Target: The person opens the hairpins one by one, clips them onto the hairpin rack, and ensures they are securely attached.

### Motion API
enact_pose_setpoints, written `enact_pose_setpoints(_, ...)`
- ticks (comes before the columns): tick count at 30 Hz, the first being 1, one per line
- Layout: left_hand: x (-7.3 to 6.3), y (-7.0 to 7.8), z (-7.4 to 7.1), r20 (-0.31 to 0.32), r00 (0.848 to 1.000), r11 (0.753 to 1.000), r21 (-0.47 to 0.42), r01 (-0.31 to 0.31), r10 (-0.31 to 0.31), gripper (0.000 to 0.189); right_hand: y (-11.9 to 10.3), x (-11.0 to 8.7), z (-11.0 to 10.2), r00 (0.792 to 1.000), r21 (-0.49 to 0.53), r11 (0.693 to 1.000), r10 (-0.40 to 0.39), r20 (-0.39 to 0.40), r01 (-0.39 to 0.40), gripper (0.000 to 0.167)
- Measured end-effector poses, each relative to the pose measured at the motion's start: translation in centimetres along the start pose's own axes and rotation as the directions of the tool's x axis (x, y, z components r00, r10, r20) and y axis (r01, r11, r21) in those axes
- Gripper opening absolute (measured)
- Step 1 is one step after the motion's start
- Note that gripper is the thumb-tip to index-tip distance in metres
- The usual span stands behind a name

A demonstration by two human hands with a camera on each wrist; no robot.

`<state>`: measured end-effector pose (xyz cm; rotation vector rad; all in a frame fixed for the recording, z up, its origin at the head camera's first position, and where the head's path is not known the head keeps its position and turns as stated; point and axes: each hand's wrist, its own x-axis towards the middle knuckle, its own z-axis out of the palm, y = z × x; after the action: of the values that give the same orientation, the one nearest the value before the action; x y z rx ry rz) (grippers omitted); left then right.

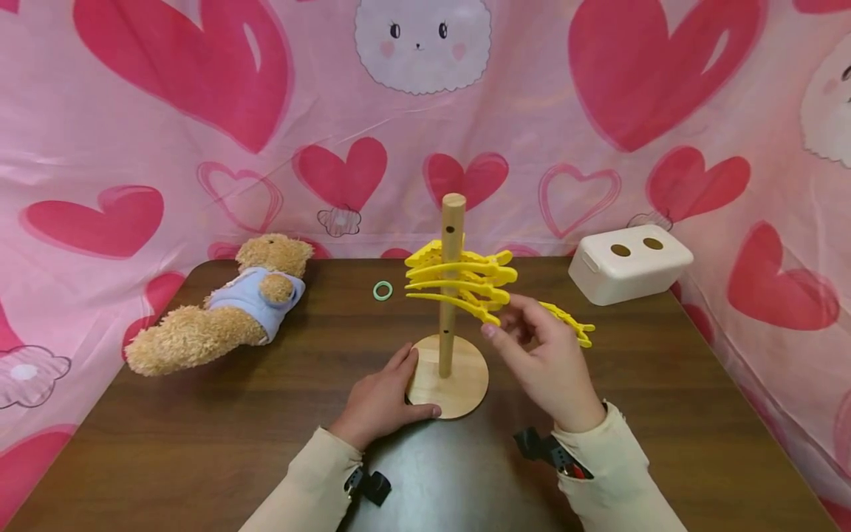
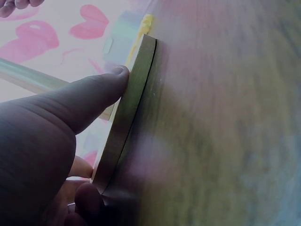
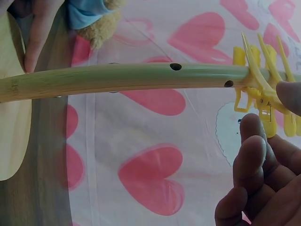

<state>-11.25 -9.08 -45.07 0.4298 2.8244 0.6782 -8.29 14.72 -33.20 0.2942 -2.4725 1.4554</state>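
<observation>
A wooden stand has a round base (image 1: 459,395) and an upright post (image 1: 447,355) with small holes. Several yellow alligator hair clips (image 1: 459,272) are clamped across the post's upper half, their handles toward the right. My left hand (image 1: 382,403) holds the base by its left and front rim; the thumb (image 2: 101,92) lies along the rim in the left wrist view. With thumb and fingers, my right hand (image 1: 548,362) pinches the handle end of the lowest hair clip (image 3: 263,101), whose jaws sit at the post. More yellow clips (image 1: 572,321) lie on the table behind that hand.
A teddy bear (image 1: 249,303) in a blue top lies at the left of the brown table (image 1: 199,443). A small green ring (image 1: 382,290) is behind the stand. At the back right stands a white box (image 1: 608,277) with two holes. Pink heart-patterned cloth (image 1: 399,118) hangs behind.
</observation>
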Motion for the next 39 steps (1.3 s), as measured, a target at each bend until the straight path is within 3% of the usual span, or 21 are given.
enact_pose_setpoints(19, -0.2, 0.0, 0.0, -0.02, 0.999, 1.0, 0.005, -0.024, 0.025, 0.107, 0.5, -0.2, -0.1, 0.995, -0.073, 0.993, -0.097, -0.031, 0.094, 0.026)
enact_pose_setpoints(33, -0.1, 0.1, -0.2, -0.005, 1.0, 1.0, -0.007, -0.012, 0.011, 0.108, 1.9, 0.1, -3.1, 0.992, -0.073, 0.992, -0.098, 0.077, 0.104, 0.029)
enact_pose_setpoints(39, -0.1, 0.0, -0.2, 0.004, 1.0, 1.0, 0.001, -0.01, 0.01, 0.109, 2.3, 0.0, -4.1, 0.987, -0.123, 0.984, -0.112, 0.112, 0.126, 0.028)
